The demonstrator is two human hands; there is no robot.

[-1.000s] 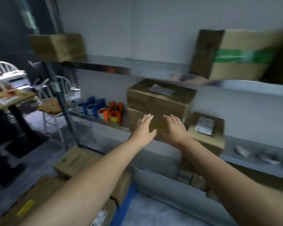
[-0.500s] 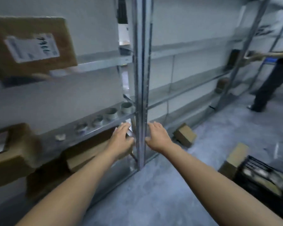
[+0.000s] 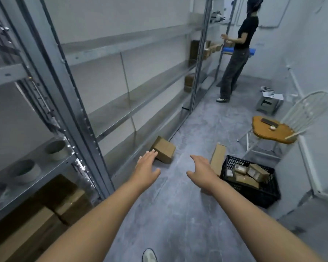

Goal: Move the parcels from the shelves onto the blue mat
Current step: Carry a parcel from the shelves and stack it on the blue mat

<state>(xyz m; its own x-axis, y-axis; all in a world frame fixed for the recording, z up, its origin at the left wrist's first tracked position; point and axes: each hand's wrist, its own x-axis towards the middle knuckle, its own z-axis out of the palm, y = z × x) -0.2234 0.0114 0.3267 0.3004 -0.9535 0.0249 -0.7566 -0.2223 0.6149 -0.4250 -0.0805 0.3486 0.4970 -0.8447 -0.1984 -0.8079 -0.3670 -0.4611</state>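
Both my arms reach forward over the grey floor, holding nothing. My left hand [image 3: 147,167] is stretched flat with straight fingers, just in front of a small cardboard parcel [image 3: 163,149] lying on the floor by the metal shelving [image 3: 140,103]. My right hand [image 3: 202,170] is spread open beside a flat upright parcel [image 3: 218,158] that leans on a black crate [image 3: 254,191] holding several small parcels. More parcels [image 3: 190,83] sit on the far shelves. Large boxes [image 3: 51,208] fill the bottom shelf at my left. No blue mat shows.
Another person [image 3: 237,52] stands at the far shelves in the aisle. A white chair with a wooden seat [image 3: 273,132] and a small stool [image 3: 269,104] stand on the right by the wall. Tape rolls [image 3: 55,150] lie on the near left shelf.
My view has swung right, from the stocked shelves to the aisle floor. Both hands stay stretched out, holding nothing, and now hover near the floor parcel and the crate.
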